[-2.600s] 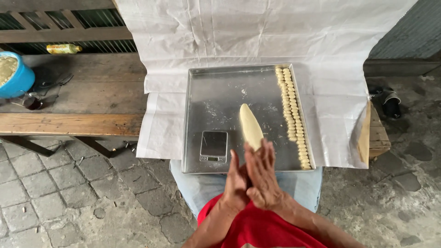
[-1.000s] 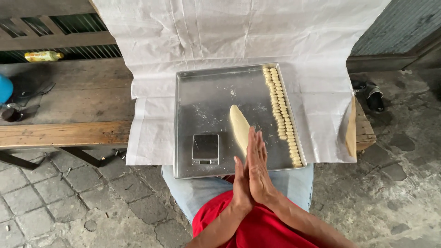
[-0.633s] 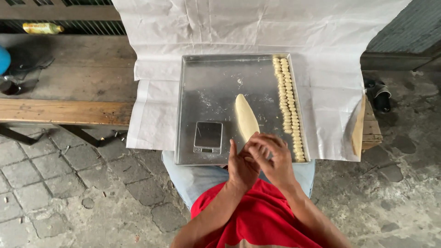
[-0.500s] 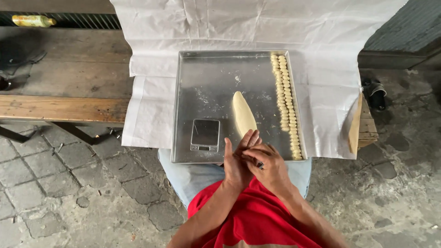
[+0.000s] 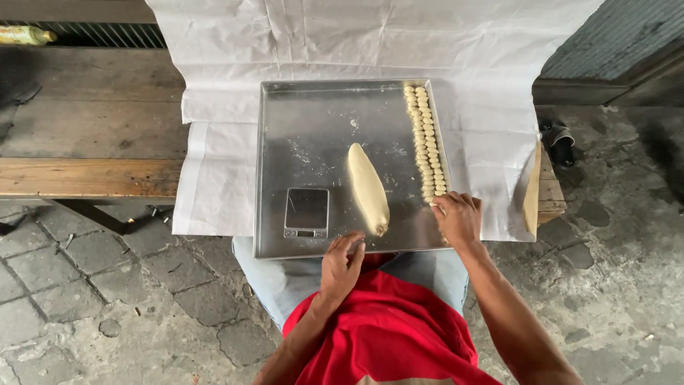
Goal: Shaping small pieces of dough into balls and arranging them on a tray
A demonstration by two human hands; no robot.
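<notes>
Dough pieces (image 5: 426,146) at frame centre-right: my right hand (image 5: 458,219), fingers curled over the row's end, could squash neighbours; left hand (image 5: 341,262) rests loosely spread.

Soft, even daylight, bright without harsh sun. The white paper (image 5: 370,43) is the brightest area, close to washed out along the top. The steel tray (image 5: 313,128) gives a dull sheen with faint smeared reflections, no hard glare. Shadows are weak and diffuse: a thin one under the dough (image 5: 368,187), darker shade beneath the surface (image 5: 92,135) at left. Focus is sharp across the middle; straight lines bow slightly toward the corners
</notes>
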